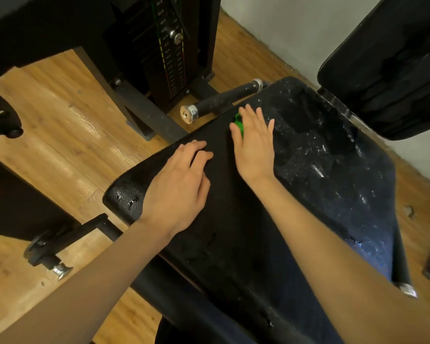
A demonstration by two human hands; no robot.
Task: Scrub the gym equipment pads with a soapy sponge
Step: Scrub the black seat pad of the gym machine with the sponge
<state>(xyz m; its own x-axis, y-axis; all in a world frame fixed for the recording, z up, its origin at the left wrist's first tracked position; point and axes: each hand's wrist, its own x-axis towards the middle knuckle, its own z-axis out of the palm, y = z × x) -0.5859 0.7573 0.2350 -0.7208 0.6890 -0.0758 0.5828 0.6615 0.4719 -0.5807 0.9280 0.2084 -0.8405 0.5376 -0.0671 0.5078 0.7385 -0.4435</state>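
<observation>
- Seat pad [246, 232]: large black cushion, the landmark for what follows. Its far right half is flecked with white suds and shines wet; the near left half looks dull and dry, so scrubbing seems partly done. Small tears show at its left corner.
- Back pad [387, 65]: black, upright, beyond the seat pad's far right end; no suds visible on it, probably not yet scrubbed.
- Weight stack [169, 53]: beyond the seat pad's far left, on the wood floor [60, 125].
- Handle [221, 100]: black bar with a metal cap, just beside the seat pad's far left edge.
- Left hand [181, 180]: flat on the seat pad's left edge, fingers loosely bent, grasping nothing; likely bracing the body.
- Right hand [255, 142]: on the seat pad's far left part, fingers straight, pressing down on the sponge, not clenched round it; the flat palm spreads the pressure.
- Sponge [239, 125]: green, mostly hidden under the right hand, against the pad at the suds' edge.
</observation>
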